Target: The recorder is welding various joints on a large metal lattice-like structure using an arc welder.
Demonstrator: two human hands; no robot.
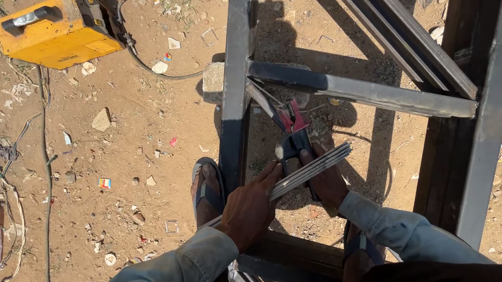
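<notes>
A bundle of welding rods (303, 175) lies slanted, its long axis running from eight o'clock to two o'clock. The left hand (250, 208) closes around its lower end. The right hand (326, 179), at three o'clock from the left, grips a red-jawed electrode holder (292, 132) just past the bundle. Beyond, at twelve o'clock, the steel frame (356, 91); at eleven, a yellow welding machine (56, 31).
</notes>
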